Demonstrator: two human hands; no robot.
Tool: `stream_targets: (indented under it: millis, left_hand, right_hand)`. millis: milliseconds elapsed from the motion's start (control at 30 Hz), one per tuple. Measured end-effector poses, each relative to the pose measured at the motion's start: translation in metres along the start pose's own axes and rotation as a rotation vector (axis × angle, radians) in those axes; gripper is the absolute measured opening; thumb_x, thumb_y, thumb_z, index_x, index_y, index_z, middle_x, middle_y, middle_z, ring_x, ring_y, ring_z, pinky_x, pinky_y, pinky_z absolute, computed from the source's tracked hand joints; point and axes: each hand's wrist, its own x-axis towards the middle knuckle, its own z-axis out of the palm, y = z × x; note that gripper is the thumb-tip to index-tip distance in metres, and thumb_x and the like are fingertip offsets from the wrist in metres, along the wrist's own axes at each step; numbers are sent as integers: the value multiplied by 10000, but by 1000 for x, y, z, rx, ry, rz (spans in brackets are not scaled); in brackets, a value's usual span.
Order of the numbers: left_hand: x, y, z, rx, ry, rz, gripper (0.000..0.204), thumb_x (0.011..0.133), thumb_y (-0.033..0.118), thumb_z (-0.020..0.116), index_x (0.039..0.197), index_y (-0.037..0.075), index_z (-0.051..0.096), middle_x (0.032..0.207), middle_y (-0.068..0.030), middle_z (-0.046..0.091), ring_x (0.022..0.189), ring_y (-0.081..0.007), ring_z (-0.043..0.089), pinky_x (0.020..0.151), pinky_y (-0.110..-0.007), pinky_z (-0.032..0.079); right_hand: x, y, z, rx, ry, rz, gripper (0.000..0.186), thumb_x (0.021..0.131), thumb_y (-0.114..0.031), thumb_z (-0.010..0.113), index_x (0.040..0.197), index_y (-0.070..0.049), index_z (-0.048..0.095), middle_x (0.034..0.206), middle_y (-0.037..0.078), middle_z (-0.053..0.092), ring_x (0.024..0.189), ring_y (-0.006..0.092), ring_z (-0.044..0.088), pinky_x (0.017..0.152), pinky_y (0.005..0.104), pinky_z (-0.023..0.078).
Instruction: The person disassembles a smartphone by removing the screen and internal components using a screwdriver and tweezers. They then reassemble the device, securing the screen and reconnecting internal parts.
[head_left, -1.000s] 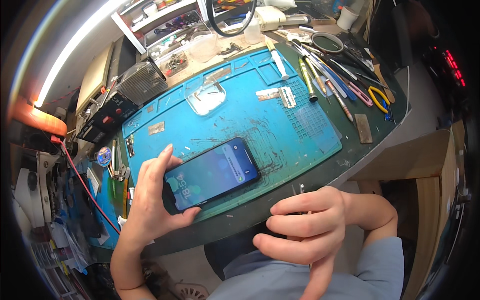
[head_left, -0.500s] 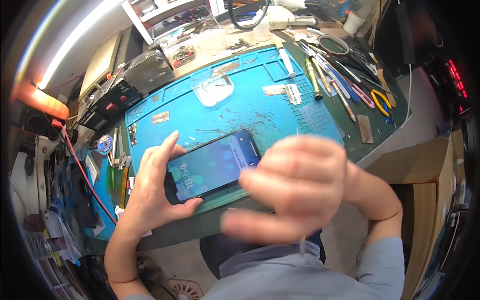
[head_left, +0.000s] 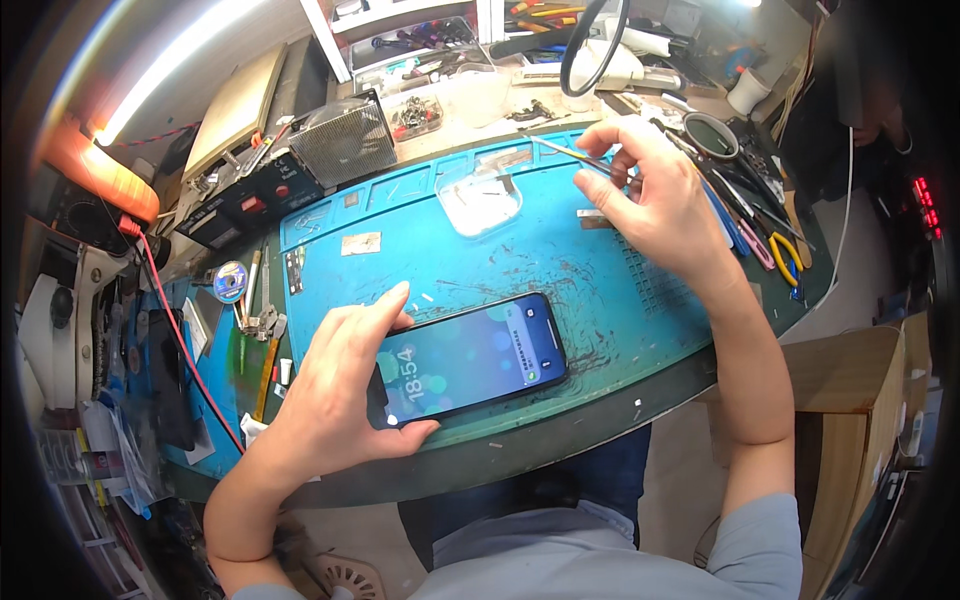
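A smartphone [head_left: 470, 355] with a lit blue screen lies face up on the blue mat. My left hand [head_left: 335, 385] grips its left end, thumb on the near edge and fingers on the far one. Over the mat's far right part, my right hand [head_left: 665, 195] holds a slender pointed tool [head_left: 560, 150] between thumb and fingers, its tip toward the far left. Its exact kind is unclear, and the hand covers its rear part. Just left of that hand sits a clear plastic tray [head_left: 480, 207] with small bits inside.
Flat metal pieces [head_left: 361, 244] lie on the blue mat [head_left: 420, 270]. Pliers with yellow handles [head_left: 785, 253] and several hand tools crowd the right side. At the left are a solder spool [head_left: 230, 282], a red cable [head_left: 170, 310] and a black instrument box [head_left: 245, 205].
My right hand has moved from beside the phone up and away to the mat's far right, the tool still in it. My left hand stays on the phone. The view has shifted.
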Motion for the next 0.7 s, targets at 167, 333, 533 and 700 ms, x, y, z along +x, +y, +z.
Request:
stream_targets:
  millis: [167, 333, 533, 700]
  left_hand:
    - [-1, -1, -1, -21, -4, -11, 1126, 631, 139, 949, 1589, 16, 370, 1270, -161, 625, 1124, -351, 585, 1005, -448, 486]
    - [1, 0, -3, -17, -22, -19, 1108, 659, 159, 947, 1592, 27, 363, 1261, -162, 621, 1130, -358, 580, 1016, -454, 476]
    - [0, -1, -4, -22, -45, -18, 1194, 616, 109, 961, 1619, 27, 317, 1289, -164, 614, 1174, -339, 573, 1044, -445, 488]
    - [0, 0, -4, -17, -33, -9, 1129, 669, 172, 952, 1606, 23, 340, 1275, -163, 620, 1147, -356, 577, 1026, -451, 475]
  right_hand:
    - [-3, 3, 9, -123, 132, -5, 171, 942, -116, 744, 1081, -18, 740, 889, 82, 658, 759, 194, 660, 708, 324, 537]
    - [-6, 8, 13, -262, 72, 19, 178, 914, -112, 763, 1067, -23, 741, 821, 78, 640, 722, 182, 650, 679, 326, 530]
    - [-11, 11, 19, -274, 12, 76, 221, 907, -179, 781, 1090, -67, 730, 894, 105, 703, 807, 278, 723, 739, 406, 568]
    - [-13, 6, 20, -339, 6, 106, 245, 910, -197, 776, 1106, -60, 725, 931, 121, 698, 814, 307, 715, 741, 419, 571]
